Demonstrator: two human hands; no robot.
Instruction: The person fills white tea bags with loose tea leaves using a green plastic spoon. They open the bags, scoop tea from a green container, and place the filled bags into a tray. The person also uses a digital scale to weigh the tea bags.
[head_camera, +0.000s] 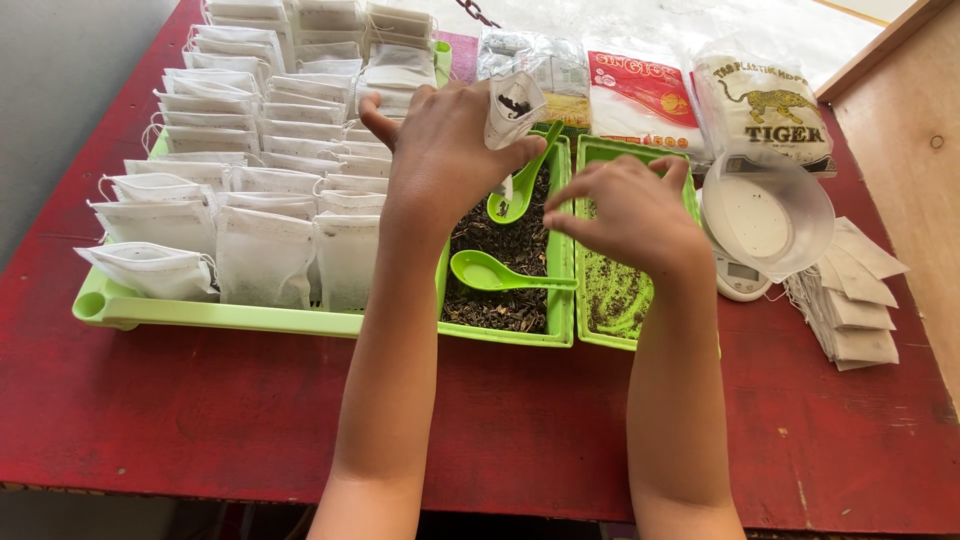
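left hand pinches small white bag, mouth up, dark leaf inside, above middle tea tray. right hand holds nothing, fingers curled over right tray. judgement: keep bag upright over tray so spill falls back; spoon lies near.

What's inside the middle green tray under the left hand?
The tray holds dark loose tea leaves and two green spoons, one lying flat, one propped upright. The left hand, holding a small bag, hides the far end.
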